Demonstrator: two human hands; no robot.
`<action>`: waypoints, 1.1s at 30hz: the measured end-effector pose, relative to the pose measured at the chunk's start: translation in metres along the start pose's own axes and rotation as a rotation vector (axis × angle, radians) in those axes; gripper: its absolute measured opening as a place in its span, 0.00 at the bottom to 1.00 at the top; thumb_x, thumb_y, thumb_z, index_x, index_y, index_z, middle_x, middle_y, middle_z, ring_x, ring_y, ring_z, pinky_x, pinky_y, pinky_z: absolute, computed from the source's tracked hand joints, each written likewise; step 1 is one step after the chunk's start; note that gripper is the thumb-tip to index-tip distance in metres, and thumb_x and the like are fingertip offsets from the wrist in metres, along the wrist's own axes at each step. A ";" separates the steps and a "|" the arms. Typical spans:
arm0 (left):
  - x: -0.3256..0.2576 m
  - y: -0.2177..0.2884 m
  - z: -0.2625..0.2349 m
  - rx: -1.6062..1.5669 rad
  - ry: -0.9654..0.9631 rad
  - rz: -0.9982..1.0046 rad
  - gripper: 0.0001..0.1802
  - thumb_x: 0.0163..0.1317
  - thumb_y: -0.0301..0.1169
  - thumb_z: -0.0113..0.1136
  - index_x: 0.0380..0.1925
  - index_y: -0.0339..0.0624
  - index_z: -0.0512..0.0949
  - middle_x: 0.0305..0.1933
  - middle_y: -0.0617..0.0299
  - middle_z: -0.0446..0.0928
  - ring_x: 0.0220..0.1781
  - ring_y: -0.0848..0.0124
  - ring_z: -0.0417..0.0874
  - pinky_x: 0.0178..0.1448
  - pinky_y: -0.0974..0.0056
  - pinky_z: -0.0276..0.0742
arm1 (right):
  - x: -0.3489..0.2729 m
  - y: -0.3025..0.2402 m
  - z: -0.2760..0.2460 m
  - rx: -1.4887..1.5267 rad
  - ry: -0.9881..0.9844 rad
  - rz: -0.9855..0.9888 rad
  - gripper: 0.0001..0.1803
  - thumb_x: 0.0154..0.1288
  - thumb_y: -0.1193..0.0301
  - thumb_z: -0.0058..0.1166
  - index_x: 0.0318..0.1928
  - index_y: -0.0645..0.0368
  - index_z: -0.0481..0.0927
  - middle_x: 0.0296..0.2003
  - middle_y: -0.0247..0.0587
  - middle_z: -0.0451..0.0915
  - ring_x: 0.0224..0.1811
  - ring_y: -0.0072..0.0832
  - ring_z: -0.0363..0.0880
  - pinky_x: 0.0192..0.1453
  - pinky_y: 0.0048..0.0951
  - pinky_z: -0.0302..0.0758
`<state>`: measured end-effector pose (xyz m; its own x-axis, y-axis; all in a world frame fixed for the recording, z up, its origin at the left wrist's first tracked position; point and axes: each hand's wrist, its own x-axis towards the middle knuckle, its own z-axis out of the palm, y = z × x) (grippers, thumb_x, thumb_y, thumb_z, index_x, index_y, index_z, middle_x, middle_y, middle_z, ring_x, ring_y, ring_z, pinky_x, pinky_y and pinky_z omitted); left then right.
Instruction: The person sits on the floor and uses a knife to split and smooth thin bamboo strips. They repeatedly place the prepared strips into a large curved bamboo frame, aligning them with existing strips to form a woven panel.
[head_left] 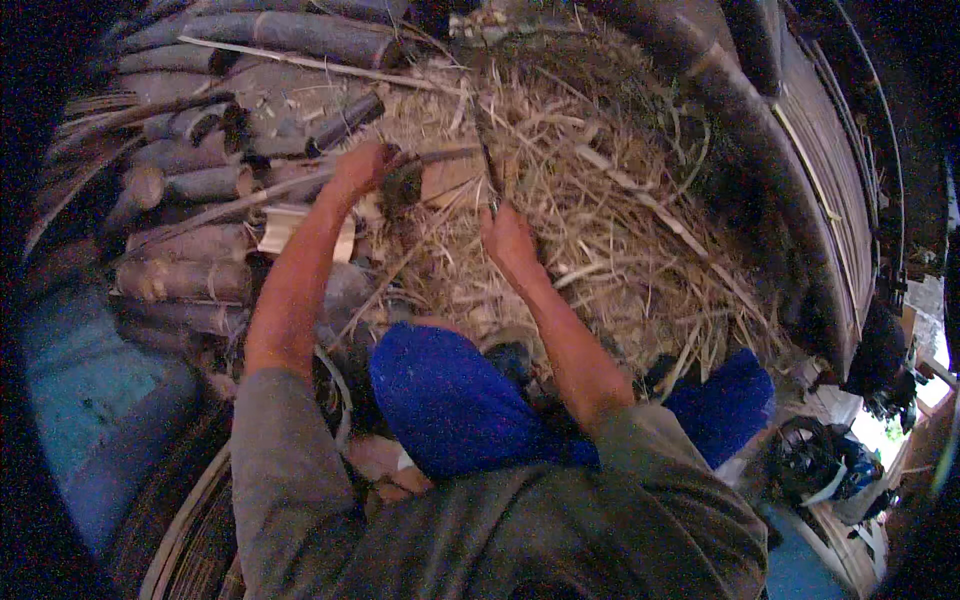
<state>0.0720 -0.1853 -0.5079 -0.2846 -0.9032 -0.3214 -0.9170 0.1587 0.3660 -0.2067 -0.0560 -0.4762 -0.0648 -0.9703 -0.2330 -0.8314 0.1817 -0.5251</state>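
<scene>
A shirt [540, 530] filled the bottom; upper centre, the left grip [362, 172] pinched a strip [448, 155] running right toward the right grip's [511, 238] clenched blade [484, 143].

- Upper body covered by a dull olive-grey shirt [490, 525]; cloth creased in soft, shadowed folds.
- Left sleeve [285, 430] and right sleeve [655, 450] cut short and loose, same cloth, hems ended near the elbows.
- Forearms [570, 330] left bare below the hems.
- Left hand [361, 170] and right hand [512, 240] seen ungloved.
- Legs clothed in strong blue legwear [440, 405], rounded over the knees; finer detail blurred by grain.
</scene>
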 end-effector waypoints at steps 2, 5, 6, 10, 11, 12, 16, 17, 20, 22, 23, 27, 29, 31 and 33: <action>0.001 0.019 -0.008 0.022 -0.041 -0.004 0.32 0.68 0.61 0.44 0.39 0.44 0.82 0.37 0.44 0.82 0.42 0.45 0.83 0.45 0.44 0.77 | -0.005 0.011 -0.005 0.101 0.011 -0.039 0.22 0.67 0.60 0.54 0.46 0.70 0.73 0.29 0.61 0.79 0.32 0.57 0.81 0.36 0.52 0.75; 0.003 0.012 -0.008 0.005 0.058 0.045 0.32 0.69 0.61 0.43 0.38 0.43 0.82 0.36 0.44 0.82 0.42 0.45 0.83 0.45 0.43 0.77 | -0.009 -0.021 -0.039 0.156 -0.046 0.079 0.21 0.67 0.61 0.53 0.46 0.69 0.73 0.29 0.62 0.79 0.32 0.57 0.81 0.36 0.51 0.75; -0.004 0.007 0.001 -0.012 0.087 0.062 0.33 0.69 0.61 0.43 0.38 0.43 0.82 0.36 0.44 0.82 0.42 0.45 0.83 0.45 0.43 0.77 | -0.011 -0.031 -0.050 0.203 0.029 0.009 0.21 0.67 0.60 0.53 0.46 0.69 0.73 0.29 0.62 0.79 0.32 0.57 0.81 0.36 0.51 0.75; -0.003 0.022 -0.019 -0.026 -0.138 -0.016 0.33 0.68 0.62 0.44 0.38 0.42 0.82 0.37 0.44 0.82 0.42 0.45 0.83 0.46 0.44 0.77 | -0.014 -0.068 -0.090 0.314 0.385 -0.246 0.20 0.66 0.60 0.53 0.46 0.67 0.75 0.30 0.61 0.80 0.32 0.58 0.81 0.36 0.50 0.75; -0.004 0.021 -0.019 -0.026 -0.099 -0.014 0.33 0.68 0.62 0.45 0.37 0.41 0.81 0.38 0.43 0.82 0.43 0.44 0.83 0.46 0.44 0.77 | -0.014 -0.074 -0.095 0.325 0.491 -0.322 0.20 0.66 0.60 0.53 0.45 0.66 0.75 0.30 0.61 0.80 0.32 0.58 0.80 0.36 0.51 0.75; -0.004 0.021 -0.018 -0.024 -0.062 -0.006 0.33 0.67 0.62 0.46 0.37 0.40 0.81 0.38 0.43 0.82 0.43 0.44 0.83 0.46 0.44 0.77 | -0.009 -0.062 -0.082 0.282 0.262 -0.156 0.19 0.66 0.60 0.53 0.44 0.66 0.76 0.31 0.61 0.80 0.32 0.58 0.80 0.36 0.51 0.75; 0.008 0.011 -0.014 0.050 0.084 -0.007 0.33 0.67 0.60 0.47 0.38 0.37 0.81 0.38 0.40 0.82 0.43 0.43 0.83 0.46 0.44 0.77 | 0.012 0.009 -0.014 0.182 -0.141 0.155 0.18 0.66 0.60 0.53 0.40 0.65 0.78 0.32 0.62 0.80 0.35 0.59 0.80 0.39 0.52 0.75; 0.006 0.017 -0.015 0.017 0.109 0.029 0.33 0.68 0.59 0.47 0.39 0.37 0.81 0.37 0.40 0.81 0.43 0.43 0.83 0.46 0.44 0.77 | 0.006 0.021 -0.009 0.177 -0.133 0.175 0.17 0.66 0.60 0.53 0.39 0.65 0.78 0.32 0.62 0.80 0.36 0.59 0.80 0.40 0.53 0.74; -0.010 0.018 -0.010 0.065 0.004 -0.017 0.29 0.69 0.56 0.46 0.42 0.40 0.81 0.39 0.41 0.82 0.45 0.44 0.83 0.49 0.45 0.78 | -0.012 -0.008 -0.042 0.326 -0.045 0.016 0.17 0.66 0.60 0.53 0.41 0.65 0.78 0.31 0.62 0.80 0.35 0.58 0.80 0.39 0.53 0.74; -0.008 0.028 -0.018 0.082 0.007 0.010 0.28 0.69 0.56 0.46 0.42 0.43 0.81 0.40 0.43 0.82 0.46 0.45 0.83 0.50 0.46 0.78 | -0.008 -0.016 -0.047 0.318 0.095 -0.088 0.17 0.67 0.60 0.52 0.42 0.65 0.76 0.28 0.60 0.80 0.31 0.58 0.80 0.34 0.50 0.74; -0.016 0.038 -0.023 -0.071 0.050 -0.002 0.27 0.70 0.56 0.46 0.41 0.45 0.82 0.40 0.43 0.82 0.46 0.46 0.83 0.50 0.48 0.78 | -0.009 -0.035 -0.067 0.366 0.144 -0.084 0.17 0.68 0.60 0.51 0.42 0.65 0.76 0.28 0.60 0.80 0.30 0.58 0.80 0.33 0.50 0.74; -0.016 0.029 -0.017 0.000 -0.004 -0.046 0.27 0.70 0.56 0.45 0.40 0.45 0.82 0.40 0.44 0.82 0.46 0.47 0.83 0.50 0.47 0.78 | -0.002 -0.051 -0.067 0.258 0.139 0.022 0.18 0.68 0.60 0.51 0.44 0.65 0.74 0.29 0.61 0.80 0.32 0.58 0.81 0.32 0.48 0.74; -0.004 0.036 -0.019 0.147 -0.078 -0.109 0.27 0.70 0.56 0.45 0.40 0.45 0.82 0.40 0.45 0.82 0.45 0.48 0.83 0.49 0.47 0.78 | 0.003 0.009 -0.014 0.008 -0.058 0.100 0.18 0.68 0.61 0.50 0.44 0.66 0.75 0.31 0.64 0.80 0.37 0.59 0.81 0.38 0.52 0.75; -0.001 0.017 -0.015 0.106 -0.060 -0.095 0.28 0.69 0.57 0.46 0.39 0.45 0.82 0.37 0.46 0.82 0.43 0.48 0.84 0.46 0.46 0.79 | 0.008 0.003 -0.008 0.129 -0.116 0.088 0.19 0.68 0.61 0.50 0.44 0.67 0.76 0.32 0.65 0.80 0.38 0.60 0.81 0.41 0.53 0.74; -0.004 0.026 -0.014 0.081 -0.028 -0.034 0.27 0.68 0.57 0.48 0.38 0.45 0.82 0.34 0.46 0.82 0.41 0.47 0.84 0.43 0.46 0.78 | 0.004 0.013 -0.007 0.210 -0.164 0.128 0.19 0.67 0.60 0.50 0.43 0.68 0.77 0.33 0.64 0.80 0.39 0.61 0.80 0.42 0.54 0.74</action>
<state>0.0532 -0.1834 -0.4855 -0.2596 -0.8974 -0.3569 -0.9456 0.1611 0.2826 -0.2214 -0.0584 -0.4785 -0.0573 -0.9019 -0.4281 -0.6886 0.3462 -0.6372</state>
